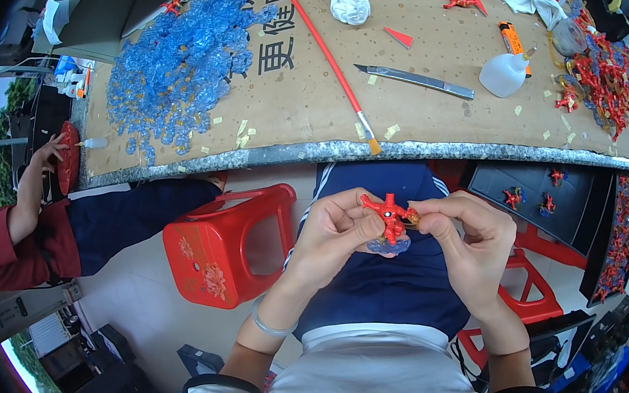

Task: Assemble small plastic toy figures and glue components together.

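Above my lap, my left hand [335,234] is closed round a small red toy figure [389,225] with a translucent blue base [388,246] under it. From the other side my right hand [473,243] pinches a tiny amber piece [411,218] at the figure's arm. Whether that piece is fixed to the arm or only touches it, I cannot tell. Both hands are just off the table's near edge. Beyond them on the table lie a red-handled brush [335,64], a craft knife [415,81] and a white squeeze bottle [504,74] with a thin nozzle.
A heap of clear blue pieces [183,55] covers the table's left; red figures [607,83] pile up at the right. Near my right elbow a black tray [530,195] holds several figures. A red stool [201,253] stands at left, beside a seated person in a maroon top [22,247].
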Demonstrator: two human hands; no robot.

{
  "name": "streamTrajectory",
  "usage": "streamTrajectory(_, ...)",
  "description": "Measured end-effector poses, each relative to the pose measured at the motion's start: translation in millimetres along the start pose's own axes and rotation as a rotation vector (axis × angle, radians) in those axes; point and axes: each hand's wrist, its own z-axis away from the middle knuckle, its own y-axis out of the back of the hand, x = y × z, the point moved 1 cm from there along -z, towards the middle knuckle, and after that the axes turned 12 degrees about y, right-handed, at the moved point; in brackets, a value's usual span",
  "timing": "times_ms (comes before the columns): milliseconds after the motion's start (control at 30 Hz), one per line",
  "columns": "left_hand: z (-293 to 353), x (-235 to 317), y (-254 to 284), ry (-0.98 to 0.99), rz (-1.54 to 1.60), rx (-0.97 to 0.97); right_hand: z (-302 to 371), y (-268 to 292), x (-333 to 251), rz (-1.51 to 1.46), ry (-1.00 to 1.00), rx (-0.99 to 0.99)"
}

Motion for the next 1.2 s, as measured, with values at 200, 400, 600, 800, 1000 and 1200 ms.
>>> streamTrajectory(200,-0.8,0.7,1.6,0.116,0.049,-0.005,-0.4,-2.7,5.1,-0.12,-0.09,0.042)
streamTrajectory(400,-2.7,0.9,-2.8,0.133,0.049,0.037,-1.7,-3.9,4.8,-0.167,-0.126,0.041)
streamTrajectory(600,-4.2,-0.5,-2.8,-0.051,-0.08,0.094,-0.7,-3.8,6.2,-0.134,-0.107,0.043)
streamTrajectory(800,-7.4,1.2,-10.3,-0.346,-0.234,0.194,1.4,-3.5,7.9,-0.115,-0.04,0.064)
streamTrajectory(1000,-8.9,1.0,-4.2,-0.73,-0.669,0.325,0.8,-5.2,14.3,-0.046,0.028,0.033)
streamTrajectory(1200,-9.5,-2.9,-8.8,-0.906,-0.712,0.528,-0.3,-8.4,17.0,-0.055,0.053,0.043)
